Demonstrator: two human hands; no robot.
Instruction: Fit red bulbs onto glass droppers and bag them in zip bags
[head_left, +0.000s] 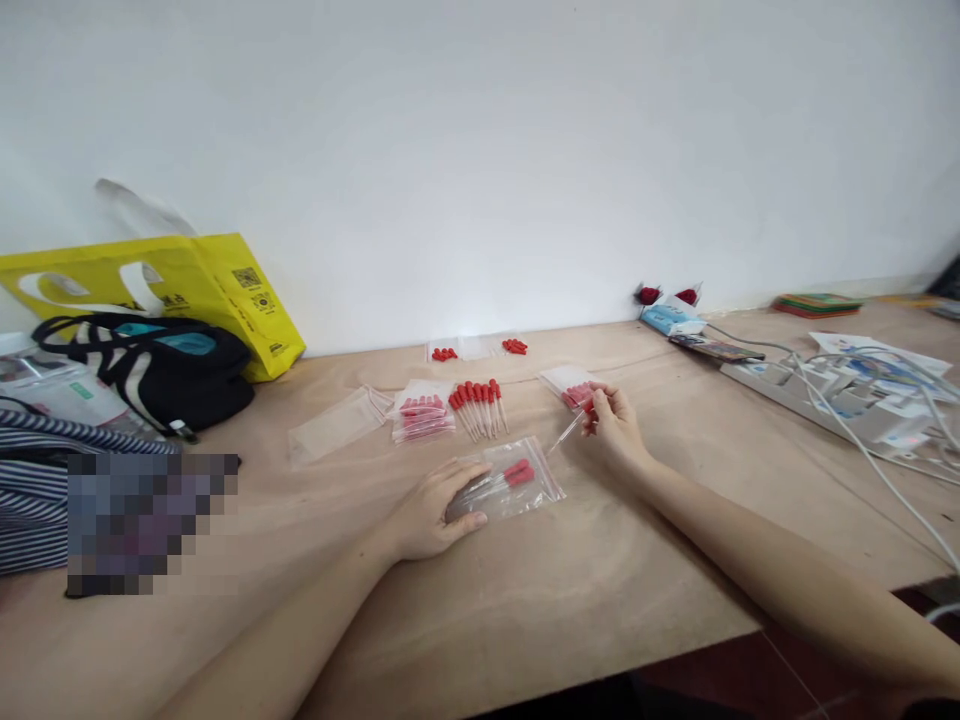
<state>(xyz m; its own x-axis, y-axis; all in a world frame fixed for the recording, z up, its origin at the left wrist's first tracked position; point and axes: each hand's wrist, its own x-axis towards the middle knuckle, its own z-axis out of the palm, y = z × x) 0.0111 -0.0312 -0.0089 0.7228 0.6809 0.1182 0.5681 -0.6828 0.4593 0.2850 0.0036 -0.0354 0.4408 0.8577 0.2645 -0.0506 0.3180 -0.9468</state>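
Note:
My left hand holds the closed end of a clear zip bag flat on the table, thumb below and fingers above. Inside that bag lie a few red-topped droppers. In my right hand, pinched by its red top, is a thin clear dropper, its tip pointing down-left toward the bag's zip edge. Behind the bag several red-topped droppers are fanned out loose. Left of them is a stack of filled bags; another filled bag lies just behind my right hand.
An unfilled clear bag lies at centre left; more small bags lie by the wall. A yellow bag and black bag stand left. Power strips with cables, a blue packet and papers are right.

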